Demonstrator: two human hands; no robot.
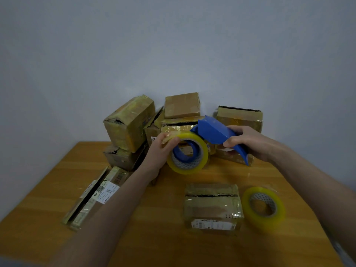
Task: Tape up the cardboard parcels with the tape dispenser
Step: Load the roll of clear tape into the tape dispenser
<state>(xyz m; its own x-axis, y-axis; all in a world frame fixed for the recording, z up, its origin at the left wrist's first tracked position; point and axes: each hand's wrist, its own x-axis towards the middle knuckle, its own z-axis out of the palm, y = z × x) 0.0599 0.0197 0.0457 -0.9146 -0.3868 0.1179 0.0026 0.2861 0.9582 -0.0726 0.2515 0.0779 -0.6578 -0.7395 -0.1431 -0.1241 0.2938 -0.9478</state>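
Wooden table (163, 247), seen from the head cam, both forearms reaching in from the bottom edge.

Nearest: small parcel (212, 207) lying flat at front centre-right. It's wrapped in glossy tape with a dark open seam across its top and a white label on the near side. Spare tape roll (264, 208) is just to its right, lying tilted on the table and apart from the parcel; yellowish and slightly blurred.

Left side: long flat parcel (96, 193) lying at an angle with a white shipping label on it. The left forearm crosses its far end.

Mid: both hands are raised above the table, holding the tool.
- Right hand (248, 141): fingers and thumb wrapped round the handle of the blue tape dispenser (215, 132), handle tip pointing down-right.
- Loaded tape roll (187, 153) sits on the dispenser's blue hub, on the left, open side facing the camera.
- Left hand (161, 151): thumb and fingers pinch the top-left rim of the loaded tape roll. Can't tell whether it has the loose tape end or just the rim.

Far: a stack of parcels against the wall (173, 45).
- Tilted box (129, 122) with a torn corner, resting on a lower box (121, 157).
- Middle box (174, 128), partly hidden behind the roll, with a small top box (182, 105) on it.
- Right box (239, 118) behind the right hand, dark gap along its top edge.

The wall is plain grey-white.
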